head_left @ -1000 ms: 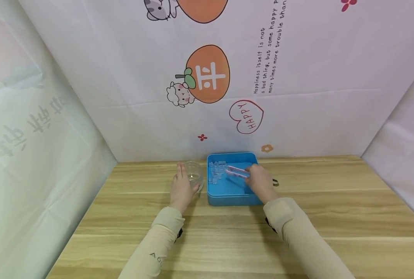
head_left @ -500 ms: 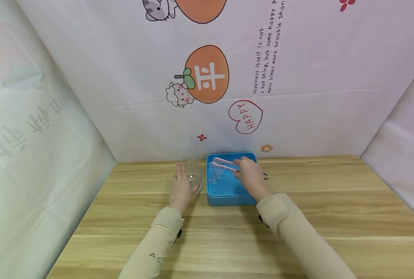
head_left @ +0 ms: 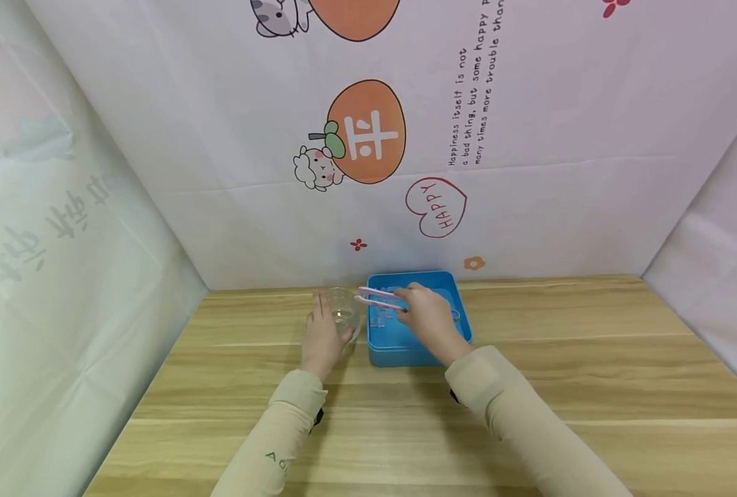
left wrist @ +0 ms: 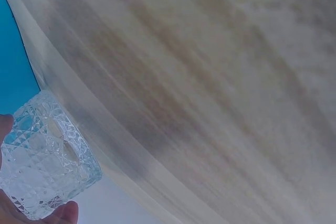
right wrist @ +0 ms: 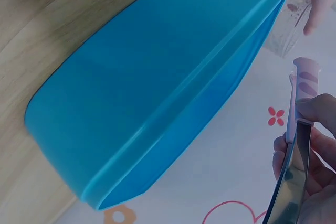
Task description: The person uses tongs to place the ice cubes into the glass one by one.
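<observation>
My left hand [head_left: 322, 339] holds a clear glass [head_left: 344, 316], with the thumb on one side and fingers on the other. In the left wrist view the glass [left wrist: 44, 163] shows a cut diamond pattern. Pink-tipped metal tongs [head_left: 382, 304] are gripped in my right hand [head_left: 429, 319], their tips apart, above the box's left rim and close to the glass. Whether a small clear piece sits between the tips is hard to tell. Several small clear blocks [head_left: 379, 319] lie at the left side inside a blue box [head_left: 406, 357].
The box stands right beside the glass on a wooden table [head_left: 375, 428]. Just behind both rises a printed white cloth [head_left: 250, 228], and more cloth hangs at the left and right sides.
My right hand has carried the tongs leftward, from over the blocks in the box to the rim beside the glass. The left hand and the glass have stayed in place.
</observation>
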`<move>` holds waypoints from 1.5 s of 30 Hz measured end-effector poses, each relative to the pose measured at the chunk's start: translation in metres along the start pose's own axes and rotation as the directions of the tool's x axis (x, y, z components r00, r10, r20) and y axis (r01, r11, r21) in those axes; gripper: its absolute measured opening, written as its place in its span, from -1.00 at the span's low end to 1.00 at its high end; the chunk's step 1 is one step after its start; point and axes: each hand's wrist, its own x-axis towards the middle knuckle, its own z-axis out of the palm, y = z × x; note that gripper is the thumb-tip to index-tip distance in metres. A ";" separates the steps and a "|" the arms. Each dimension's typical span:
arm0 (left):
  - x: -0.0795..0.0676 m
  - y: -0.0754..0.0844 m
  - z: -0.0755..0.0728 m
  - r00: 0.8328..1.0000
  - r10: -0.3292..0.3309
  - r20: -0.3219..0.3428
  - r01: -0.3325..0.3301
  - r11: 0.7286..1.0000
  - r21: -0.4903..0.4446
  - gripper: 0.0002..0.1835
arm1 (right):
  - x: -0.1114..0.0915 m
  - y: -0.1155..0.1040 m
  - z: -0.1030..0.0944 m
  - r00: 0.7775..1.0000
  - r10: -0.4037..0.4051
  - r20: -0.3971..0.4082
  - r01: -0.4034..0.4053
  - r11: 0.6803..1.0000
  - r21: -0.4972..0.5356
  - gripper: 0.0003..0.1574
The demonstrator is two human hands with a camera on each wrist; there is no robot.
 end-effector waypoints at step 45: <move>0.002 0.000 -0.002 0.999 -0.023 0.037 0.022 1.000 0.017 0.06 | 0.000 -0.016 0.017 0.998 -0.047 0.032 0.047 0.999 0.002 -0.55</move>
